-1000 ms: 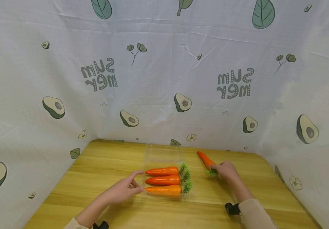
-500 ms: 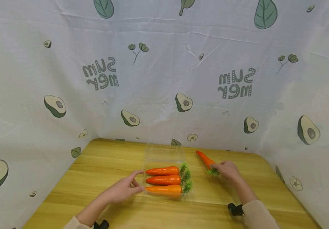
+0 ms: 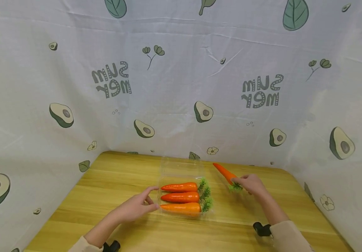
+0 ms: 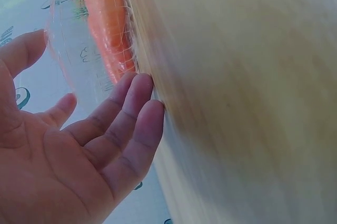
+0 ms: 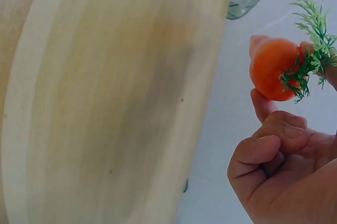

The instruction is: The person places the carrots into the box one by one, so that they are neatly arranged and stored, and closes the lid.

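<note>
My left hand point(image 3: 135, 208) rests at the left end of a clear plastic clamshell box point(image 4: 63, 39), its spread fingertips touching the edge. Three orange carrots point(image 3: 181, 197) lie side by side in the box, tips toward that hand and green tops at the right. The box's lid point(image 3: 181, 167) is folded back behind it. To the right, my right hand point(image 3: 251, 183) pinches another carrot point(image 3: 223, 172) near its leafy end. In the right wrist view this carrot point(image 5: 274, 71) is held end-on between thumb and finger, with the other fingers curled below it.
Everything stands on a wood-grain table point(image 3: 130, 168). A pale cloth point(image 3: 174, 98) printed with avocados and leaves hangs behind the table and at its sides. A black wrist mount point(image 3: 262, 229) sits on my right forearm, and another point(image 3: 111, 246) on my left.
My right hand has raised its carrot a little and shifted it slightly left, tip first. The left hand and the box with its three carrots have stayed in place.
</note>
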Motion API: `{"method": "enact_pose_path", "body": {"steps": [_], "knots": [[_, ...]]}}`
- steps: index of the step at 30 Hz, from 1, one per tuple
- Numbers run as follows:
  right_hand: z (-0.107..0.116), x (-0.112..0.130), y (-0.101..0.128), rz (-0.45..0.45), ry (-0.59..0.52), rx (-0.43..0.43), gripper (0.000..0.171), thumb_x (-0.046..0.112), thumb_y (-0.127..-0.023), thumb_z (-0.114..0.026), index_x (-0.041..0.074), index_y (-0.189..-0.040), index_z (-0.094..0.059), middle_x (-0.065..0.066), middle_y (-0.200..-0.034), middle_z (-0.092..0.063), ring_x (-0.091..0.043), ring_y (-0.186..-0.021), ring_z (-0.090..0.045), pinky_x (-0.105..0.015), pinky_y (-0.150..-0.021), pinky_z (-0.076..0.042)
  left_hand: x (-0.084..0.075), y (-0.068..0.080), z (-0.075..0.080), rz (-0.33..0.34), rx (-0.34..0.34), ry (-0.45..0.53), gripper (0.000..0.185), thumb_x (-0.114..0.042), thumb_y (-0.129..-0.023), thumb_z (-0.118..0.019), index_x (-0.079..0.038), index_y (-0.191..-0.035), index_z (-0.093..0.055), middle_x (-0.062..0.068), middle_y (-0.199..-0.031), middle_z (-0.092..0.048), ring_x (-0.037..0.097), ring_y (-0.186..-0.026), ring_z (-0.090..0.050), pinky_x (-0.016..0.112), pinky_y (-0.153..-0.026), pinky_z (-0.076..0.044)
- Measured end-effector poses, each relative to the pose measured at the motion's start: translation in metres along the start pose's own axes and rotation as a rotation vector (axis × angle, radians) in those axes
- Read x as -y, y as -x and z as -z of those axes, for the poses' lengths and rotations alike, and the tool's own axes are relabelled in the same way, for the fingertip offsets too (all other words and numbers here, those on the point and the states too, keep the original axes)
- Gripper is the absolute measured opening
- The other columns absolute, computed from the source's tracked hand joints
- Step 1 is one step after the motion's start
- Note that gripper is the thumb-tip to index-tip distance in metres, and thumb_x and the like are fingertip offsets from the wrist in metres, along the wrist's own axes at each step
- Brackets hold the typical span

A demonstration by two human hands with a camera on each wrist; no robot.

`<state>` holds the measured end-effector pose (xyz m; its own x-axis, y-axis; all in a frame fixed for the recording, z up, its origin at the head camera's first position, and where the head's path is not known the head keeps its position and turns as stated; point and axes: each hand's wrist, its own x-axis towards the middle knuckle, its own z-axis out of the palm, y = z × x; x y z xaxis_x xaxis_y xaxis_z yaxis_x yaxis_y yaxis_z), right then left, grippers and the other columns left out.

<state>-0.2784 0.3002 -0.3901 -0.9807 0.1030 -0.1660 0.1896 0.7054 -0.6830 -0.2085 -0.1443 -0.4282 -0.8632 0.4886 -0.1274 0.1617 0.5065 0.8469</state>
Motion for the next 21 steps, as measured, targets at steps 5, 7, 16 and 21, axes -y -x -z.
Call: {"method": "enact_pose_path", "body": {"steps": [5, 7, 16, 21], "knots": [[0.003, 0.004, 0.003, 0.031, -0.008, 0.009, 0.049, 0.043, -0.089, -0.073, -0.004, -0.103, -0.071, 0.001, -0.067, -0.038, -0.013, -0.050, -0.029, -0.029, -0.050, -0.028, -0.001, 0.000, 0.000, -0.001, 0.003, 0.000, 0.070, -0.043, -0.100, -0.062, -0.018, -0.158, -0.031, 0.004, -0.104, -0.064, 0.021, -0.096, -0.066, 0.039, -0.072, -0.051], [0.003, 0.005, 0.003, 0.033, -0.012, 0.012, 0.049, 0.043, -0.088, -0.073, -0.003, -0.103, -0.072, 0.003, -0.064, -0.035, -0.012, -0.050, -0.028, -0.028, -0.050, -0.028, -0.001, 0.000, 0.000, 0.001, 0.004, -0.002, 0.070, -0.044, -0.100, -0.062, -0.019, -0.158, -0.031, 0.004, -0.104, -0.065, 0.021, -0.095, -0.066, 0.039, -0.072, -0.051], [0.005, 0.014, 0.008, 0.060, -0.012, 0.027, 0.046, 0.043, -0.088, -0.074, -0.001, -0.103, -0.074, 0.005, -0.060, -0.035, -0.011, -0.049, -0.028, -0.027, -0.049, -0.028, -0.001, 0.000, 0.000, -0.007, 0.004, -0.011, 0.070, -0.043, -0.100, -0.062, -0.018, -0.157, -0.031, 0.004, -0.104, -0.064, 0.019, -0.093, -0.065, 0.038, -0.070, -0.050], [0.007, 0.017, 0.011, 0.081, -0.003, 0.038, 0.049, 0.042, -0.089, -0.073, -0.004, -0.108, -0.072, 0.000, -0.071, -0.046, -0.012, -0.049, -0.031, -0.027, -0.049, -0.030, -0.001, 0.000, 0.000, -0.005, 0.003, -0.012, 0.070, -0.044, -0.100, -0.062, -0.019, -0.157, -0.031, 0.003, -0.104, -0.064, 0.019, -0.092, -0.065, 0.039, -0.070, -0.050]]}}
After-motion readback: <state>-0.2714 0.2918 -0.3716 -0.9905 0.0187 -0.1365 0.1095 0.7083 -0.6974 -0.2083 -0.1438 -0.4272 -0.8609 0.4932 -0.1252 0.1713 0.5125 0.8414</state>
